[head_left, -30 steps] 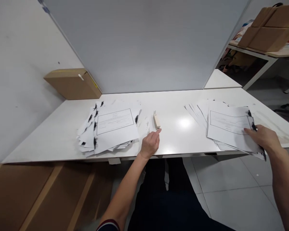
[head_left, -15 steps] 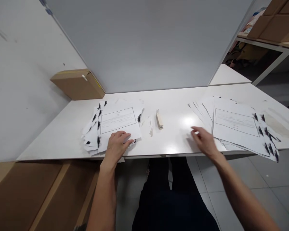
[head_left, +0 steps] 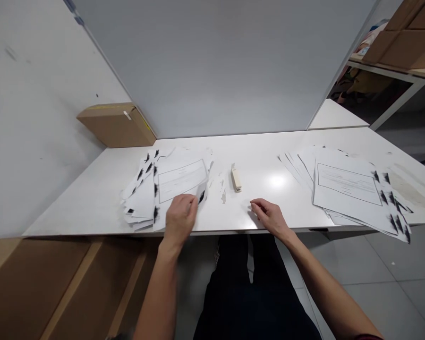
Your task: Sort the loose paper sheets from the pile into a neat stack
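A fanned stack of printed papers [head_left: 138,191] with black smudged edges lies at the left of the white table. My left hand [head_left: 180,215] is closed on the near right corner of its top sheet of paper [head_left: 179,177], which bends up a little there. My right hand [head_left: 269,215] is low over the table's front edge, fingers loosely curved and nothing visible in them. Between the two stacks lies a small cream-coloured stapler [head_left: 235,179], ahead of my right hand and to its left. A second stack of papers [head_left: 347,184] spreads out on the right.
A cardboard box [head_left: 116,125] leans at the back left against the wall. Behind the table [head_left: 248,146] rises a grey-white panel [head_left: 226,71]. Large cardboard boxes [head_left: 74,283] stand below on the left. The right stack overhangs the front edge.
My left hand has closed on the top sheet and drawn it slightly to the right. My right hand has moved left, away from the right stack.
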`<move>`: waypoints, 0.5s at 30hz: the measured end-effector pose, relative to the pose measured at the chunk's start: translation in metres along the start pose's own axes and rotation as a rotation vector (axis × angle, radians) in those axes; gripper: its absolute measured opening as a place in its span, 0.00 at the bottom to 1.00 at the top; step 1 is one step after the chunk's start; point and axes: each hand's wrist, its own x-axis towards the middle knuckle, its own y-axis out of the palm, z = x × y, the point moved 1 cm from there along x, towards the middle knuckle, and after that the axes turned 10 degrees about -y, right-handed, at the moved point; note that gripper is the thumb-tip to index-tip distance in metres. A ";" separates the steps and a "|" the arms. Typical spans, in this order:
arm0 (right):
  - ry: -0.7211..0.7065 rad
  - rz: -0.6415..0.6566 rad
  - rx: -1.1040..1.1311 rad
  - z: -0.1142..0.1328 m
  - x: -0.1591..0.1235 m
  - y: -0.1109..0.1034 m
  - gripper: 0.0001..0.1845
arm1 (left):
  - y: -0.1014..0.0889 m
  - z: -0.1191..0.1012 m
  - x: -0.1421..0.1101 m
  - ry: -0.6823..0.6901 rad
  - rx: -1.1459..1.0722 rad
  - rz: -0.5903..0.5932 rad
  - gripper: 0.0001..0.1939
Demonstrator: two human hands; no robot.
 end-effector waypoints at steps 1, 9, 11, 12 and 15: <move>0.073 0.015 0.113 0.003 0.000 0.000 0.19 | 0.002 -0.015 -0.004 0.092 0.010 -0.001 0.05; 0.349 0.105 0.392 -0.006 0.000 -0.025 0.20 | 0.064 -0.099 -0.059 0.416 -0.064 0.405 0.11; 0.300 0.078 0.162 -0.010 -0.003 -0.038 0.14 | 0.077 -0.100 -0.061 0.239 -0.235 0.517 0.12; 0.267 0.076 0.046 -0.010 -0.006 -0.043 0.13 | 0.083 -0.099 -0.059 0.113 -0.339 0.566 0.12; 0.138 0.085 -0.188 0.002 -0.016 -0.047 0.12 | 0.097 -0.094 -0.046 -0.307 -0.636 0.664 0.14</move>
